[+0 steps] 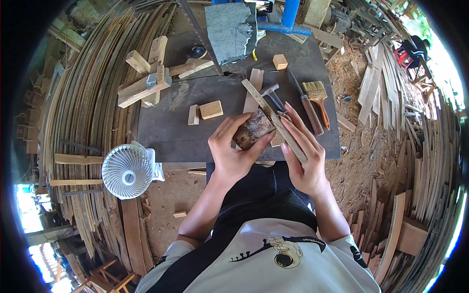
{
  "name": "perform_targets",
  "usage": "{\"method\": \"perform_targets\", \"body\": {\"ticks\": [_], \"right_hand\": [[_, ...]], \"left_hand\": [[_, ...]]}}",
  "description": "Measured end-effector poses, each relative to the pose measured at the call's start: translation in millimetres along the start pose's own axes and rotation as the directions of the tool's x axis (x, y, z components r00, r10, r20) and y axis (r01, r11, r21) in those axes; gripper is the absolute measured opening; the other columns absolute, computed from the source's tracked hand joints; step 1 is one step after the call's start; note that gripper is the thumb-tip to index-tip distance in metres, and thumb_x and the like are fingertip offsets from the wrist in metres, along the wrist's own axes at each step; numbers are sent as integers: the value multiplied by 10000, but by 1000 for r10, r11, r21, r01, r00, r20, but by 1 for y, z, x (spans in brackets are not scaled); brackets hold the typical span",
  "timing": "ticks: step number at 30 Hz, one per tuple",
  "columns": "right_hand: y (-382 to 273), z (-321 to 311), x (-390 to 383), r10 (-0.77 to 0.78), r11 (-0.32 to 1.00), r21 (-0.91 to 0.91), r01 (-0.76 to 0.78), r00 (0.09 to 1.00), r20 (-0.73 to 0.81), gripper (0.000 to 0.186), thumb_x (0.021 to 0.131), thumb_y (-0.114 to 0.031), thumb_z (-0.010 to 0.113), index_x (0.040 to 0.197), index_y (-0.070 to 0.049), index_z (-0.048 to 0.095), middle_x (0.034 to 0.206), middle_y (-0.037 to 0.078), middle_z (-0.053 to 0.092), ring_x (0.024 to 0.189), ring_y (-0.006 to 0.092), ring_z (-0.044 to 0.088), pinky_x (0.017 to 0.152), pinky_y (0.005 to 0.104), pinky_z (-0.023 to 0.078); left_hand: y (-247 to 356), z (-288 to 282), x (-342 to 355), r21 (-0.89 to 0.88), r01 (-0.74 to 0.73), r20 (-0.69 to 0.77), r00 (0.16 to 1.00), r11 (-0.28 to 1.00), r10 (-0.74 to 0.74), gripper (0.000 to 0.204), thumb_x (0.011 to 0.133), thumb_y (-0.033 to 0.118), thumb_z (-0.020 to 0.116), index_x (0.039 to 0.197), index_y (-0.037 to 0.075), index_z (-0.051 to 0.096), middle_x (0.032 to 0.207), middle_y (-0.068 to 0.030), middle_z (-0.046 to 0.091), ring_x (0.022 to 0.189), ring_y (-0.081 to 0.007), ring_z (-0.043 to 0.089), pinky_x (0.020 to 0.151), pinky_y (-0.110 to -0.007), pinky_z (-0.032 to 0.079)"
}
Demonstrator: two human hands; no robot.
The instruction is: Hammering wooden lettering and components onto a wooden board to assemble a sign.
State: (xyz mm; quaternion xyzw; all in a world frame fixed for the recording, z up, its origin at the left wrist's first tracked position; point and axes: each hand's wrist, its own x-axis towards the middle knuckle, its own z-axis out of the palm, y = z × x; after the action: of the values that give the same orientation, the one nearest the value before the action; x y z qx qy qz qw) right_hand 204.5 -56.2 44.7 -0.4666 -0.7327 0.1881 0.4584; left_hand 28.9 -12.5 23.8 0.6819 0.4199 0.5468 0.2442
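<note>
My left hand [232, 144] is wrapped round a dark, mottled block [255, 129] that looks like rough wood. In my right hand [305, 158] is a thin wooden strip [264, 106], held slantwise between thumb and fingers. The strip lies against or just over the block's right side; whether they touch I cannot tell. Both are above the dark table's [171, 141] near edge. Just beyond my right fingers lies a hammer [273, 94], its handle partly hidden. Beside it are a long tool with a brown handle [311, 115] and a flat paintbrush [317, 97].
Two small wood blocks [211, 110] sit left of my hands, another block [280, 62] farther back. A joined wooden piece [151, 85] stands at the table's left. A white fan [128, 171] is at the near left corner. Stacked planks [93, 97] line the left side.
</note>
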Motion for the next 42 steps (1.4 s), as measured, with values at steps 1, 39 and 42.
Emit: {"method": "perform_targets", "body": {"ticks": [1,39,42], "right_hand": [[0,0,1,-1,1000,0,1,1000,-1,472,864,53,583,1333,16,538,1469,252,421,1293,382,511,1041,418,445],[5,-3,-3,51,995,86,-58,995,87,487,877,9,593,1359,17,518,1500,256,369,1357,419,415,1083,465,398],[4,-3,-3,85,989,117,-94,993,77,484,879,3,599,1358,1,526,1486,244,379,1319,418,467,1070,459,416]], "left_hand": [[1,0,0,-8,20,0,1000,1000,-20,438,671,120,874,1029,-26,667,904,-150,692,789,-249,693,705,-316,542],[-18,6,-14,-66,69,4,998,995,-69,466,677,134,886,1036,-39,645,849,-142,669,731,-203,649,677,-307,514],[-19,6,-14,-64,62,-11,998,996,-63,469,672,129,886,1037,-37,644,858,-142,670,740,-205,652,685,-305,515]]}}
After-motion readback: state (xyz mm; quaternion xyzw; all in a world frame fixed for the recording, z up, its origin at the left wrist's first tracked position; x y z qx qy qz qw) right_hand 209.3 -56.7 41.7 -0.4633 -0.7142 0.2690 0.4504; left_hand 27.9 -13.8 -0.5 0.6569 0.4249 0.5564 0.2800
